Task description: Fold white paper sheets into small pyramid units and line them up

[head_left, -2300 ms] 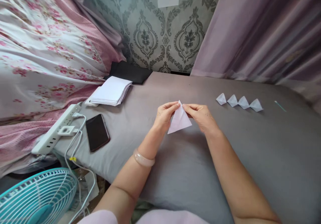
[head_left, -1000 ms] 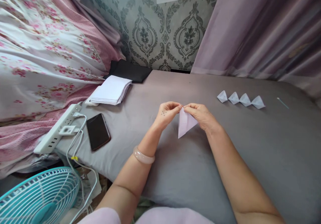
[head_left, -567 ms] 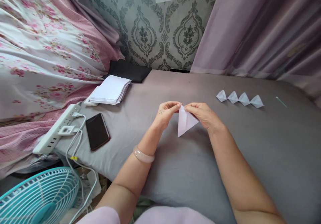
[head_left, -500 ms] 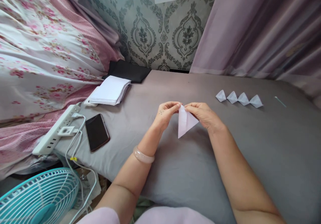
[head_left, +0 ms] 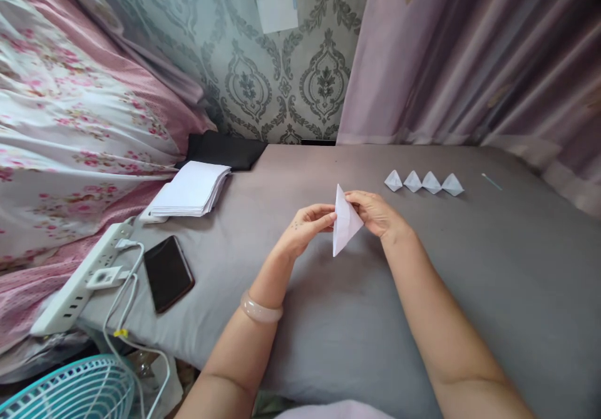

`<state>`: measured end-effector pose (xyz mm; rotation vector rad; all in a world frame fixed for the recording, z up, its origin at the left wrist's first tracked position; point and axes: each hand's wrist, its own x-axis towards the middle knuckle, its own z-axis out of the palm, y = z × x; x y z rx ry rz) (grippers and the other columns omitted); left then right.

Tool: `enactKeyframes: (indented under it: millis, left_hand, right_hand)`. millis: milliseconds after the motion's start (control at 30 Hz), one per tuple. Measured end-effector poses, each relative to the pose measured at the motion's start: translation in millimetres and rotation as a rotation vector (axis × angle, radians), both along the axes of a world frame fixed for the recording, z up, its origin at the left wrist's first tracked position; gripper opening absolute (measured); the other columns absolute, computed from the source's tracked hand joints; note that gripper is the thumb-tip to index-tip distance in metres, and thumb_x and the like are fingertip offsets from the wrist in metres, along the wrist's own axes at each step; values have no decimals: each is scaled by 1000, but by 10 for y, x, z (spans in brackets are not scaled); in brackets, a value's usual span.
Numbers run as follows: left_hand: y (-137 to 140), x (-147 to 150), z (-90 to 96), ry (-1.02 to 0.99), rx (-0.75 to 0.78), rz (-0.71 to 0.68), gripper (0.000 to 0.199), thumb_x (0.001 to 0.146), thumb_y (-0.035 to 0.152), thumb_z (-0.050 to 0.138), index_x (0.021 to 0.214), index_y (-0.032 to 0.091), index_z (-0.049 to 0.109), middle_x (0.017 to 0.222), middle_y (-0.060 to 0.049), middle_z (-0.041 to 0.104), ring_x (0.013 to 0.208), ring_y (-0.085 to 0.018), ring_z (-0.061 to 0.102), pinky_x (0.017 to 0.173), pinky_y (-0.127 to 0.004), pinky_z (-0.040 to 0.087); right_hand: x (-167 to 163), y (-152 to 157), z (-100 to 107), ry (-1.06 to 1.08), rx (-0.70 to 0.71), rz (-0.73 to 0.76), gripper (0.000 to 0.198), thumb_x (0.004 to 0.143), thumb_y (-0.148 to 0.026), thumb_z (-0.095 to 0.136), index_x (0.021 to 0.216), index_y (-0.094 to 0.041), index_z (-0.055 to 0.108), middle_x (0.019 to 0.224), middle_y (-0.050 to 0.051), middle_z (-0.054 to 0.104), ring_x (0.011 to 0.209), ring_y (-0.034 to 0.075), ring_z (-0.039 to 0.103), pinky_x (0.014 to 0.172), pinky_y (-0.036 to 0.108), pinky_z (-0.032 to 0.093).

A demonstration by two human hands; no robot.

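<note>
A folded sheet of white paper (head_left: 346, 223), now a triangle with a point at the top and another at the bottom, is held up above the grey bed sheet. My left hand (head_left: 310, 223) pinches its left edge between thumb and fingers. On the other side, my right hand (head_left: 373, 211) grips the upper right edge, its fingertips partly hidden behind the paper. Several small folded paper boats (head_left: 431, 183) stand in a row farther back on the right.
On the left lie a stack of white paper (head_left: 192, 187), a black phone (head_left: 168, 274) and a white power strip (head_left: 84, 281) with cables. A turquoise fan (head_left: 70, 391) stands at the lower left. A thin pale stick (head_left: 492, 181) lies far right.
Both hands have slid down from the paper's top corner to its sides, so the upper point now shows. The paper looks narrower. The head view has shifted a little.
</note>
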<state>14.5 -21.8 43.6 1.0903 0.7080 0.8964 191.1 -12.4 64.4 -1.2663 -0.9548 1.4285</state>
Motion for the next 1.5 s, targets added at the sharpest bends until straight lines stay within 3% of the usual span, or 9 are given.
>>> enactKeyframes:
  millis: [333,467,567,733,833,967,1133,1333,1500]
  left_hand:
    - [-9,51,-59,108,15,-110,34,67,35,77,93,13,70,79,-8,70,68,-17,65,63,-25,45]
    - [46,73,-164,179,81,158,21,72,30,68,82,12,69,66,-4,65,58,-13,59,55,-22,40]
    - [93,41,-244,262,184,402,12,73,23,62,76,13,68,62,0,62,58,-11,54,54,-20,37]
    - [114,3,-269,283,234,510,14,72,21,61,81,15,69,65,1,64,65,-14,56,58,-21,40]
    - [132,14,-239,227,242,556,17,74,22,60,85,15,70,75,-2,68,72,-15,60,66,-23,44]
    - [159,15,-184,124,146,648,21,73,23,64,92,15,68,83,-4,69,73,-14,61,69,-23,46]
    - [171,-44,-111,-43,-133,428,33,68,32,74,94,14,66,77,-4,67,66,-13,60,64,-26,47]
    - [234,-179,-70,-143,-215,305,30,58,14,75,86,11,70,75,-7,69,68,-15,63,70,-30,50]
    - [240,-245,-55,-151,-205,195,30,61,13,74,91,9,70,81,-10,70,74,-17,65,75,-32,49]
  right_hand:
    - [-54,5,-36,-192,172,4,26,66,-39,68,83,-20,69,76,1,69,70,16,61,68,31,47]
    - [-167,-23,-34,-433,348,-60,44,74,-44,65,111,-21,66,114,10,66,103,22,61,88,36,47]
    - [-339,-76,-72,-680,428,-120,63,73,-50,67,126,-18,57,126,17,56,107,25,59,89,40,48]
    - [-578,-176,-140,-941,462,-156,56,79,-48,60,124,-16,58,116,17,61,89,26,63,82,42,50]
    - [-569,-177,-158,-965,476,-189,40,84,-36,52,120,-18,60,98,12,69,79,24,65,78,38,49]
    - [-482,-126,-181,-931,481,-122,40,85,-23,46,122,-19,59,81,8,71,73,23,66,73,35,47]
    - [-437,-75,-213,-802,532,-101,40,86,-25,44,124,-17,58,81,6,69,71,19,63,74,33,48]
    - [-303,-42,-205,-770,579,52,51,84,-21,47,134,-23,51,87,3,69,71,17,61,73,31,49]
    - [-207,-47,-200,-865,694,183,54,86,-16,42,139,-27,48,122,6,64,106,21,61,91,36,48]
